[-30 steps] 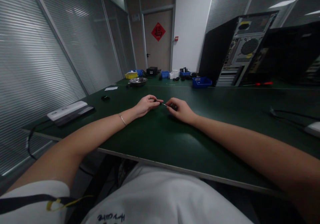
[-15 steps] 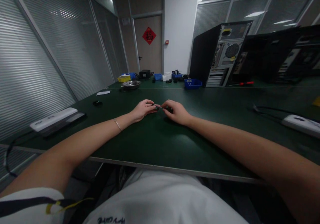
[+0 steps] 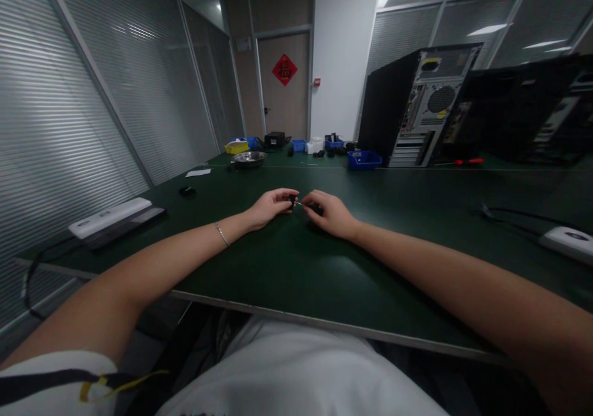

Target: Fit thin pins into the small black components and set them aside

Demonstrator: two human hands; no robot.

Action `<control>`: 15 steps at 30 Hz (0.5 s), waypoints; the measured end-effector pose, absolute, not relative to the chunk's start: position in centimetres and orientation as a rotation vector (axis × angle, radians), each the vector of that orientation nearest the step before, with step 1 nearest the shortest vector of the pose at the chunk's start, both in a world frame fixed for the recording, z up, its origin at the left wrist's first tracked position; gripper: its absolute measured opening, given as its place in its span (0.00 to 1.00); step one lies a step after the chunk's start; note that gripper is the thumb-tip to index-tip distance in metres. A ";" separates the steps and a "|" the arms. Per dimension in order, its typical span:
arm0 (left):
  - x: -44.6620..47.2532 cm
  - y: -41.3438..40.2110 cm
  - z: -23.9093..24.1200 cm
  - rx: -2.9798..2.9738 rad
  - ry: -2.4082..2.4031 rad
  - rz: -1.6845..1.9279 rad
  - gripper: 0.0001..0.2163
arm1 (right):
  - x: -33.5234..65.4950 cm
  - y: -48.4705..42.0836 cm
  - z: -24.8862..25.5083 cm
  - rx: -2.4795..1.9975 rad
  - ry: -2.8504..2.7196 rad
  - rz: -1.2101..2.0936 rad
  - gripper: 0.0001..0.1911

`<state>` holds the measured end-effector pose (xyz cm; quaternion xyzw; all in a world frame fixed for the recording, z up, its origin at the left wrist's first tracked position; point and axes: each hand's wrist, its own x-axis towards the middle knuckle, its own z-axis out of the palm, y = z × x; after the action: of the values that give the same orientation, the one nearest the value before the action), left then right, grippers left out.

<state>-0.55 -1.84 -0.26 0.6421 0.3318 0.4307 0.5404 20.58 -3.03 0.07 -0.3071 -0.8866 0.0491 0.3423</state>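
Observation:
My left hand [image 3: 269,208] is closed on a small black part [image 3: 292,201], pinched between thumb and fingers above the green table [image 3: 296,267]. What kind of part it is I cannot make out. Facing it, my right hand [image 3: 334,214] grips a small screwdriver [image 3: 299,204] with a thin metal shaft. Its dark handle is mostly covered by my fingers. The shaft points left and its end meets the black part, or nearly so; contact is too small to tell.
Left on the table are a white-and-grey device [image 3: 111,218], a small black object [image 3: 187,191] and a metal bowl [image 3: 249,159]. A blue bin [image 3: 364,161] and a computer tower [image 3: 417,107] stand at the back right. A white power strip [image 3: 567,243] lies right.
The black part in my left hand has turned more upright, and the left fingers have shifted around it. My right hand still grips the screwdriver. The whole view has shifted slightly.

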 end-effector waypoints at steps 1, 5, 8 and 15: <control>-0.5 -1.9 -0.2 1.571 0.797 1.014 0.17 | 20.6 -3.0 0.0 -0.797 -2.307 0.124 0.08; -0.5 -2.0 -0.2 1.683 0.858 1.027 0.19 | 20.5 -2.8 -0.1 -0.796 -2.301 0.118 0.08; -0.6 -1.9 -0.5 1.677 0.866 1.040 0.17 | 20.4 -2.7 -0.1 -0.801 -2.292 0.121 0.08; -1.0 -1.6 -0.7 1.708 0.867 1.011 0.19 | 20.3 -2.3 -0.3 -0.849 -2.239 0.126 0.07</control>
<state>-0.97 -1.58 -0.66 0.6967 0.3535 0.4122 0.4687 20.32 -2.33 -0.25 -0.3298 -0.8699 0.0489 0.3636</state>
